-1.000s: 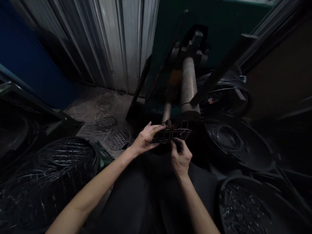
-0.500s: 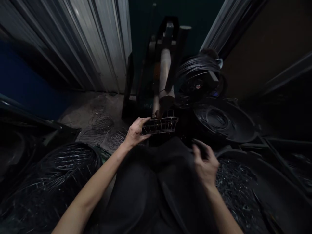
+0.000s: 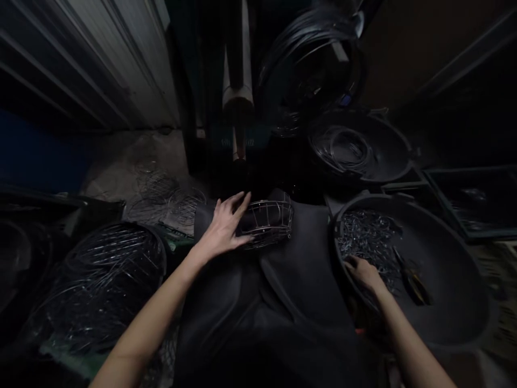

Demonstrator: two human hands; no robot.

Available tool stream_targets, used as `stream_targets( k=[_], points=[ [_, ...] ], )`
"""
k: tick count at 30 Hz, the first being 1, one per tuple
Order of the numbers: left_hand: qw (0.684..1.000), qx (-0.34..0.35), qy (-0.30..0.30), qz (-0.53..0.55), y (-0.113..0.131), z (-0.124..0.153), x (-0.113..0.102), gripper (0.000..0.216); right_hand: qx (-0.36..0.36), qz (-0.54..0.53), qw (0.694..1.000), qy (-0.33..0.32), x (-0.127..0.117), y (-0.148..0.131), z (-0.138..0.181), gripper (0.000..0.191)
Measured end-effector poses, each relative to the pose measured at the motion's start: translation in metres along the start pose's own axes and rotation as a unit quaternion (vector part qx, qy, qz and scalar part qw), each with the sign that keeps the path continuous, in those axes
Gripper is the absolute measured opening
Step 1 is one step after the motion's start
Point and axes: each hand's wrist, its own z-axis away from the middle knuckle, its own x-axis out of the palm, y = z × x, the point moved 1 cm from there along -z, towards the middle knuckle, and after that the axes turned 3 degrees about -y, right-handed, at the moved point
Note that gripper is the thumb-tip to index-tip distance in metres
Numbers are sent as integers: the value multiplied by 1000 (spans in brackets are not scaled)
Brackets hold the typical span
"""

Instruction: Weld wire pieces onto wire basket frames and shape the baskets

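Observation:
My left hand (image 3: 224, 228) grips the side of a small round wire basket (image 3: 270, 221) that rests on my dark-trousered knees. My right hand (image 3: 362, 272) reaches down into a large black tub (image 3: 452, 318) at my right, its fingers curled among a heap of small metal wire pieces (image 3: 365, 237). Whether it holds any of them I cannot see. A pair of pliers (image 3: 410, 275) lies in the same tub, just right of that hand.
A metal roller machine (image 3: 237, 81) stands ahead. Another black tub (image 3: 359, 148) of wire rings and a wire coil (image 3: 311, 59) sit at the back right. A tub of wire hoops (image 3: 97, 275) is at my left. Round wire grids (image 3: 169, 199) lie on the floor.
My right hand left the basket and swung right and down into the tub of wire pieces. The left hand kept the basket and brought it back from the machine onto my lap.

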Motion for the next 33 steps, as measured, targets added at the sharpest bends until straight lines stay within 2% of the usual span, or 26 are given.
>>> stream_targets(
  k=[3,7,10,12,13,15,18,21,23,26,29,33],
  points=[
    [993,-62,66,77,-11,25,8,103,30,-7,999,33,-8,7,5,19],
    [978,-84,137,130,-13,37,24,88,89,-18,986,140,-28,0,19,32],
    [970,-99,174,135,-9,34,32,73,92,-105,960,242,-46,-33,43,33],
    [963,-115,199,141,-7,32,31,65,27,-228,936,268,-56,-68,66,37],
    [962,-117,205,141,-5,30,29,62,-18,-297,919,260,-60,-88,79,38],
    [965,-103,204,132,1,26,21,61,-88,-396,891,201,-66,-130,105,36],
    [976,-59,185,97,12,15,4,61,-172,-442,876,82,-67,-189,133,29],
    [984,-42,165,45,20,4,-10,61,-244,-460,853,-34,-58,-235,136,30],
    [987,-41,155,11,23,-1,-14,61,-261,-464,844,-71,-50,-254,128,31],
    [987,-37,158,-24,22,-4,-15,62,-279,-435,855,-37,-40,-271,115,30],
    [985,-44,164,-27,18,-6,-15,61,-317,-382,866,58,-29,-278,111,25],
    [983,-59,176,-11,12,-9,-19,61,-361,-330,858,158,-13,-281,112,18]
  ],
)
